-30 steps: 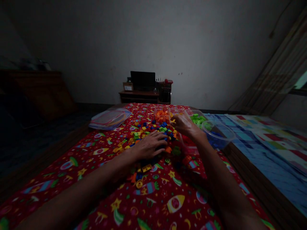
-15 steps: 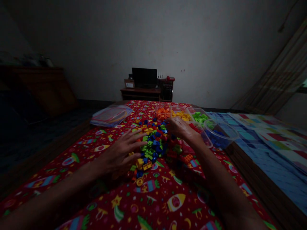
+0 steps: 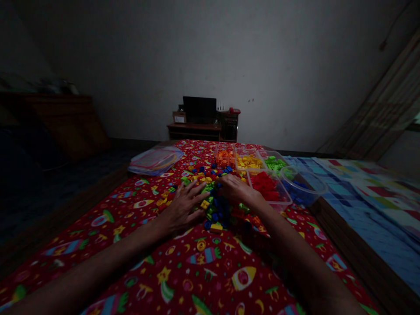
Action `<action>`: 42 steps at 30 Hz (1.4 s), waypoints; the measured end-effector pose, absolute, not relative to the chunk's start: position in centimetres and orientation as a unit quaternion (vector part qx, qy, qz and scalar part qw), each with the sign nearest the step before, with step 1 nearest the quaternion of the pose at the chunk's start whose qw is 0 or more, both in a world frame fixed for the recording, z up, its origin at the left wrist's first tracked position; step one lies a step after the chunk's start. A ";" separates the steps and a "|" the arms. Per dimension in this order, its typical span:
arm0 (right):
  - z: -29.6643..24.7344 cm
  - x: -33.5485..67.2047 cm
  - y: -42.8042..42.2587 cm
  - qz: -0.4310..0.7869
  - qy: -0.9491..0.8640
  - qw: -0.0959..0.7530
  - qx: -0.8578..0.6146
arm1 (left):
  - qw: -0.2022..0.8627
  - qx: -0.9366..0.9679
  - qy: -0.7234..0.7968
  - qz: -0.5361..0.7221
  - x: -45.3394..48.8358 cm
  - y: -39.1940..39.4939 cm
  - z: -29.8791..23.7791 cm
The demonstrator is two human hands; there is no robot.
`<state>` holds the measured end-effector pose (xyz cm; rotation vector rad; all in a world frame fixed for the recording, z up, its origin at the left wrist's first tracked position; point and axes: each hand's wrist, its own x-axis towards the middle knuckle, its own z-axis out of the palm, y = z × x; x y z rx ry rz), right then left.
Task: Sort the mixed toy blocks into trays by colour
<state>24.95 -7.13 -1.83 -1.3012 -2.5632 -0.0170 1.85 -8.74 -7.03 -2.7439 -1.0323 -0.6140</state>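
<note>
**Brick pile (image 3: 213, 210) set between left hand (image 3: 183, 205) and right hand (image 3: 235, 189)**

From the head camera I read the layout as follows. The red cloth (image 3: 210, 284), printed with rockets and stars, is the carrying surface. A stack of clear lids (image 3: 155, 161) lies at its left edge, toward the far left corner. Four rectangular clear tubs (image 3: 282, 197) stand right of centre, toward the far right corner; they contain orange bricks (image 3: 225, 157), yellow bricks (image 3: 248, 162), green bricks (image 3: 274, 163) and red bricks (image 3: 264, 186), one colour per tub. A round tub (image 3: 310, 197) with blue bricks (image 3: 297, 189) sits just beside them at the right edge.

The brick pile occupies the middle of the cloth. Governing relation, in my judgement: the pile lies directly right of the left hand and under the fingertips of the right hand, which is the hand nearer the tubs. The pile is low, loose and mixed in colour, with no clear long axis.

Left hand: fingers spread wide, palm down, over the pile's left side. Right hand: fingers bent downward; I cannot tell whether they grip anything.

At the pile's near side, one yellow block (image 3: 216, 228) lies lengthwise along the cloth's near edge direction, just beside a small blue piece (image 3: 208, 225).
</note>
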 end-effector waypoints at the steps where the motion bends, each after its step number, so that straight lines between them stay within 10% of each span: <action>1: -2.0 25.2 -6.8 -0.007 -0.884 0.138 -0.446 | 0.064 -0.911 -0.351 -0.210 2.1 -8.2 -6.9; 19: 0.8 23.4 -7.7 0.055 -0.881 0.171 -0.438 | -0.301 -0.686 -0.437 -0.498 5.6 -4.6 -2.2; 42: 1.0 37.1 -1.1 0.060 -0.518 0.421 -0.743 | -0.235 -0.706 -0.482 -0.462 4.1 -4.8 -1.2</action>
